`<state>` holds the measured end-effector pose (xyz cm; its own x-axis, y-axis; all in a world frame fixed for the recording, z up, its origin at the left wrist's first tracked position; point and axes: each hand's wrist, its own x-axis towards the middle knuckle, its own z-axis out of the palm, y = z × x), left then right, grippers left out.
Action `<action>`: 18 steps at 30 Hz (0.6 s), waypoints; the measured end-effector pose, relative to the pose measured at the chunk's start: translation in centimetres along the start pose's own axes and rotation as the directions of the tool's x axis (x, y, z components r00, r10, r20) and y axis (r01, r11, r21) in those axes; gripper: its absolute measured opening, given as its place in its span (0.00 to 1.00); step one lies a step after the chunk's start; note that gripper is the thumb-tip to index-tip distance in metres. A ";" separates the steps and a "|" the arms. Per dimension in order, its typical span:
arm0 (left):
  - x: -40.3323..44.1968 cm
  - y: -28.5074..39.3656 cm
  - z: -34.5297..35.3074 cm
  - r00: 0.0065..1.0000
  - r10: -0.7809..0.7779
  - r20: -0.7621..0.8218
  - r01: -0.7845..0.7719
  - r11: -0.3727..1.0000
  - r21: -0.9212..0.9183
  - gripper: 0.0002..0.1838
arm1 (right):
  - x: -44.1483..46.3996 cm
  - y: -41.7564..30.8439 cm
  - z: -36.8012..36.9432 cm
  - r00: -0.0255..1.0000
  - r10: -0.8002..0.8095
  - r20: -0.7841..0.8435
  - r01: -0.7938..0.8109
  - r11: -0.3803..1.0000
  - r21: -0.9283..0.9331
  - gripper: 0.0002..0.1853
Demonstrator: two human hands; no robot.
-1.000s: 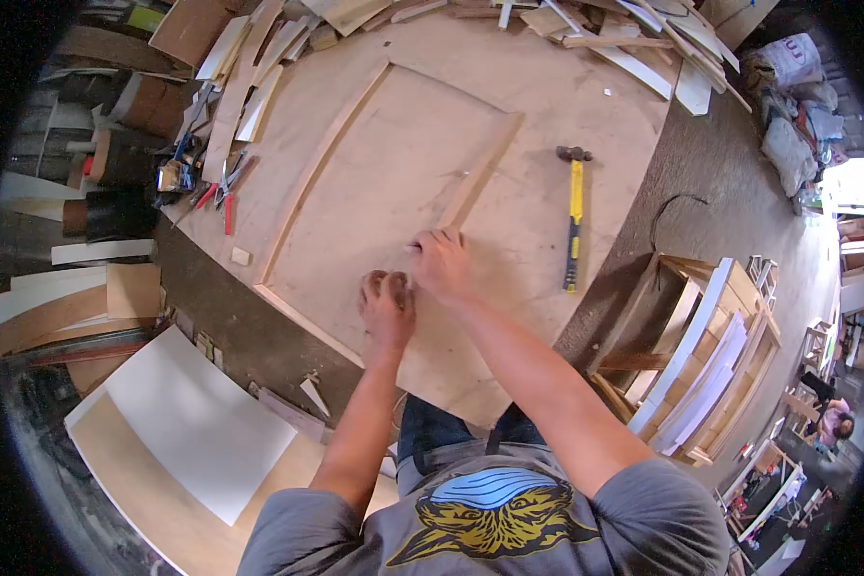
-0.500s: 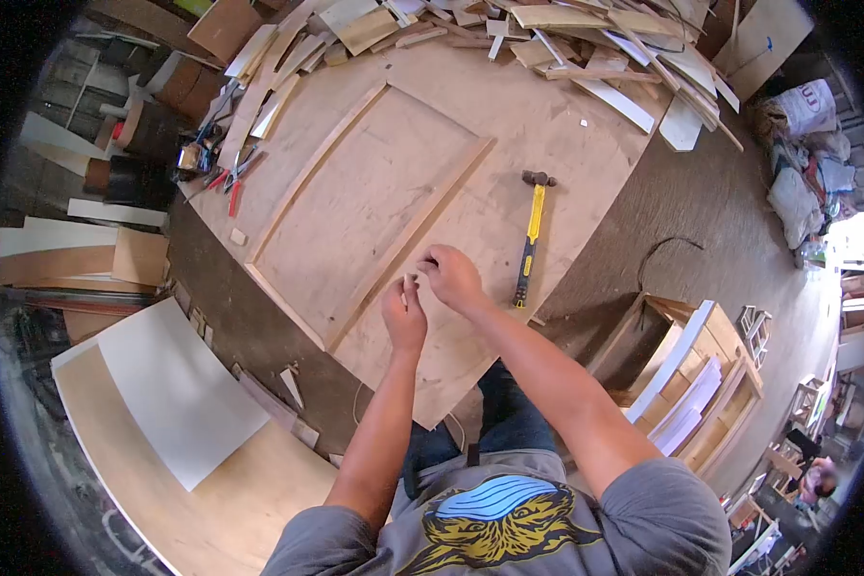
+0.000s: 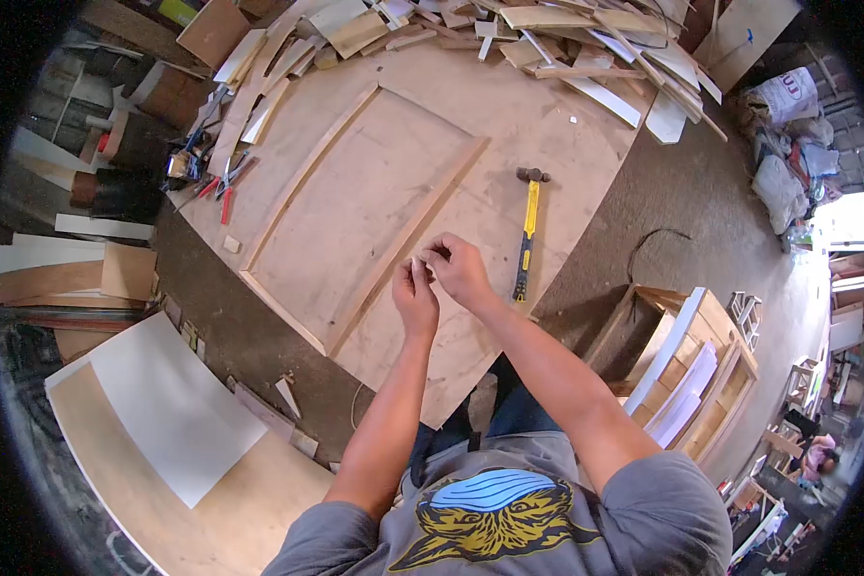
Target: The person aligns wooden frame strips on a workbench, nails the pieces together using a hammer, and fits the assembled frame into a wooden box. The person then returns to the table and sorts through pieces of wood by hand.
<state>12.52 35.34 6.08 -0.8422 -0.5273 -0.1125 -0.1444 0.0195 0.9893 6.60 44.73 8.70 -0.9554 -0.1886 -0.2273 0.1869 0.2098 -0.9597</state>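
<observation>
My left hand and my right hand meet fingertip to fingertip above the plywood tabletop. Both are closed in a pinch; whatever sits between the fingers is too small to make out. Just beyond them lies a rectangular wooden frame of thin strips, its near long strip passing close to my fingers. To the right of my right hand rests a hammer with a yellow and black handle, its dark head pointing away from me.
Scrap wood is heaped along the table's far edge. Red-handled pliers lie at the left corner. A wooden cabinet carcass stands on the floor at right, curved panels at lower left. Another person is far off at right.
My left hand has moved up and right, and its fingertips now meet those of my right hand. The view has shifted slightly; the hammer and frame lie as before.
</observation>
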 end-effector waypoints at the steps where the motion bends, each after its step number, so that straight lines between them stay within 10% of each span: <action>1: 0.2 0.3 0.4 1.000 -0.012 -0.003 0.012 1.000 0.013 0.15 | 0.2 0.1 -0.1 1.000 0.020 -0.013 -0.019 0.999 0.048 0.06; 13: 7.6 2.4 12.6 0.996 0.029 0.089 -0.054 0.954 0.296 0.10 | 11.8 3.0 -9.9 0.999 -0.040 -0.021 0.042 0.994 0.097 0.06; 18: 15.5 -0.2 17.7 0.963 0.233 0.136 -0.269 0.774 0.573 0.06 | 20.5 4.6 -17.2 1.000 -0.029 0.007 0.030 0.980 -0.199 0.07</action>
<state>-9.68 42.20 2.50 -0.9153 -0.3875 0.1100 -0.1830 0.6433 0.7435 -16.05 58.30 2.41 -0.9589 -0.2010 -0.2001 0.1088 0.3908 -0.9140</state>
